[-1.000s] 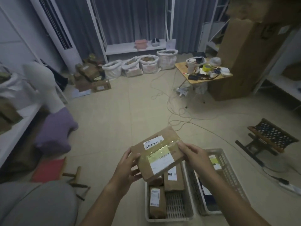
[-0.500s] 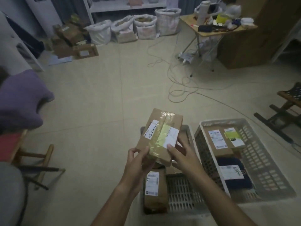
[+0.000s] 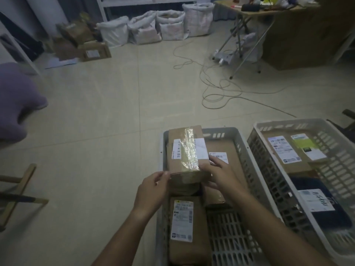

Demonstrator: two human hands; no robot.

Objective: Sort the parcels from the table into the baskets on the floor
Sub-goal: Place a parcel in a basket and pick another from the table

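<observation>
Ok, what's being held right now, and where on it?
The taped box, by its near end: left hand at the near left corner, right hand at the near right corner, over the left basket.

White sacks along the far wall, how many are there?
4, in a row on the floor under the shelf: one at the left end, the next, the third, and the tallest at the right end. Others may be out of frame.
</observation>
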